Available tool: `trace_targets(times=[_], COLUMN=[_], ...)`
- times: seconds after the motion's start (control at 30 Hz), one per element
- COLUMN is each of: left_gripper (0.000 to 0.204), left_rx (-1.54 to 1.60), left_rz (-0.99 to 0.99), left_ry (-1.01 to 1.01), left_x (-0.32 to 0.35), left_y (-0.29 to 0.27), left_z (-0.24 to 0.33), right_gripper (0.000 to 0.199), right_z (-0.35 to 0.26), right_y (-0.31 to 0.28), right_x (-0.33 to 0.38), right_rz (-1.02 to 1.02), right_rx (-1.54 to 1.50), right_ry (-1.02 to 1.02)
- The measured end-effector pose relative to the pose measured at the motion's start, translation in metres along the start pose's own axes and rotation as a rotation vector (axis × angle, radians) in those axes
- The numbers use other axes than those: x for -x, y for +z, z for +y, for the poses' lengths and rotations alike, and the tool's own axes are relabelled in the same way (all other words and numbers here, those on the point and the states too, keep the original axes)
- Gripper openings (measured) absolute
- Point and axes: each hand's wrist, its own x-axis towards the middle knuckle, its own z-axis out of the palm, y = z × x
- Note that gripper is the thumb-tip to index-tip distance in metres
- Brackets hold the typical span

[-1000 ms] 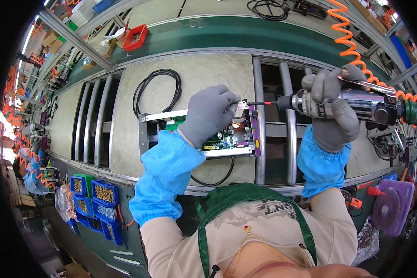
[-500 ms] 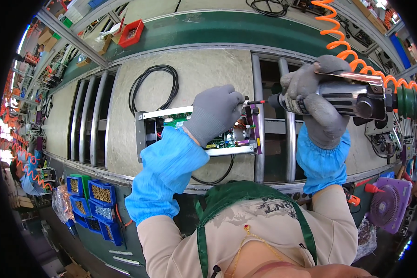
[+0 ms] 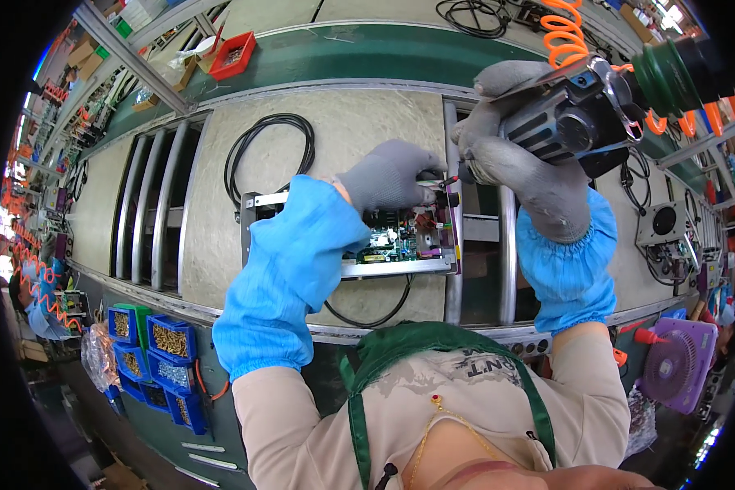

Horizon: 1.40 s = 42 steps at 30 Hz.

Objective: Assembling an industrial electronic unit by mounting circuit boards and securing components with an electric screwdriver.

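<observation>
In a grey glove, my right hand (image 3: 539, 175) is wrapped round a dark, silver-bodied air screwdriver (image 3: 572, 122) with a green rear collar. The tool slants, its rear end up at the far right and its red-tipped bit (image 3: 454, 180) at the right end of an open metal chassis (image 3: 392, 268). Green circuit boards (image 3: 400, 245) with wires show inside the chassis. My left hand (image 3: 388, 175), also gloved, lies over the chassis's far side. Its fingers are closed close to the bit; what they pinch is too small to make out.
A black cable (image 3: 309, 155) lies coiled behind the chassis. Metal rollers (image 3: 506, 253) interrupt the bench on both sides. Blue bins of screws (image 3: 171, 339) stand front left, a red bin (image 3: 233, 55) far left. An orange coiled hose (image 3: 565, 37) hangs far right; a purple fan (image 3: 679, 363) stands front right.
The screwdriver has swung from nearly level to slanted, its rear end moving away from me and up. My left fingers have shifted slightly toward the chassis's right end, staying closed.
</observation>
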Motion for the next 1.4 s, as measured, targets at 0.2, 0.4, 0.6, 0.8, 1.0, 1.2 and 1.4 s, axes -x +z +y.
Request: trace_targets(times=[0.2, 0.4, 0.6, 0.8, 1.0, 1.2, 1.4], left_gripper=[0.044, 0.046, 0.049, 0.048, 0.045, 0.045, 0.032], left_rx=[0.290, 0.141, 0.264, 0.198, 0.228, 0.204, 0.422], left_rz=[0.095, 0.021, 0.022, 0.030, 0.052, 0.073, 0.075], left_ry=[0.122, 0.088, 0.092, 0.095, 0.115, 0.144, 0.028], left_x=[0.003, 0.003, -0.001, -0.004, -0.006, -0.006, -0.002], left_y=[0.017, 0.008, 0.018, 0.019, 0.022, 0.024, 0.020], left_z=[-0.020, -0.010, -0.019, -0.019, -0.021, -0.022, -0.017], right_gripper=[0.032, 0.015, 0.045, 0.046, 0.051, 0.052, 0.050], right_z=[-0.001, -0.004, 0.009, 0.015, 0.017, 0.014, 0.009], right_y=[-0.003, -0.005, -0.004, -0.015, -0.012, 0.000, 0.005], right_x=[-0.003, -0.003, -0.001, 0.007, 0.009, 0.007, -0.007], right_rz=[-0.078, -0.301, 0.127, -0.039, 0.030, 0.047, 0.089], right_rx=[-0.084, -0.153, -0.239, -0.315, -0.286, -0.272, -0.172], right_ry=[-0.009, -0.098, -0.020, -0.133, -0.163, -0.180, 0.001])
